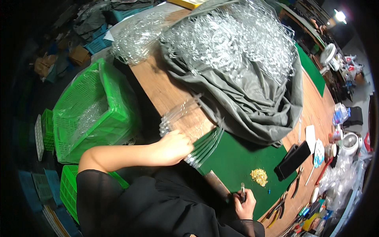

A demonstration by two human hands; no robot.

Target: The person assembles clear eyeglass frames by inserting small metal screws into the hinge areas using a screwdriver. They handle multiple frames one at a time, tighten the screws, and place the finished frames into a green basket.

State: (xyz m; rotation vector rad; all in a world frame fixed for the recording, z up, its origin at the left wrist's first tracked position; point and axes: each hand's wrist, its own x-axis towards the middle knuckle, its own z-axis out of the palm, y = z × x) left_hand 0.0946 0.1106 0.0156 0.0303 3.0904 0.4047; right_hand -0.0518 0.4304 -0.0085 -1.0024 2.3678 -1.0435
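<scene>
My left hand [175,148] is at the near table edge, its fingers curled in. Whatever it grips, if anything, is hidden. Just beyond it a row of clear plastic strips [182,112] lies on the wood; beside it more clear strips [207,148] fan over the green mat [237,154]. Closed round a small tool with a dark handle and pale tip [242,191], my right hand [246,206] rests near the mat's front edge; the tool's kind is unclear. A small heap of gold-coloured pieces [259,177] lies just beyond it, near a tiny blue piece [269,191].
A grey cloth [252,110] holds a big heap of clear strips [233,39] at the back. A flat bar [217,183] lies along the mat's edge. At right are a black, phone-like object [292,160] and pliers [278,209]. A green crate [106,91] stands left.
</scene>
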